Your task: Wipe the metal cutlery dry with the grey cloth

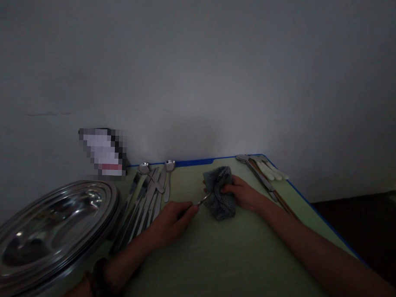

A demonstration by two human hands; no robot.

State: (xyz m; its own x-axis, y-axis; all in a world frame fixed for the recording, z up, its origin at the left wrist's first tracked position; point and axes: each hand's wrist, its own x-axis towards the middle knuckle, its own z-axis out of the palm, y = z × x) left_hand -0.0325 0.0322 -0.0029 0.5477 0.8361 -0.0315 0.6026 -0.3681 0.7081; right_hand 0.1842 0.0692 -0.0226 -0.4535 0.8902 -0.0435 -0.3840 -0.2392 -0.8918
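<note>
My left hand (178, 217) is closed around the handle end of a thin metal utensil (203, 200). The utensil's other end disappears into a dark, checked cloth (222, 205), so its kind cannot be made out. My right hand (243, 193) grips this crumpled cloth around the hidden end, above the table. Just left of my left hand lies a row of metal knives (147, 203), partly covered by my forearm. Two short spoons, one a spoon (169, 166) standing apart, lie at the far end of that row.
Stacked shiny oval metal trays (110, 195) fill the left side. Behind them a blurred-out phone-like object (102, 151) leans on the wall (200, 79). Long-handled cutlery (262, 179) and several white-handled pieces (270, 170) lie at the far right of the blue-edged green table (246, 254).
</note>
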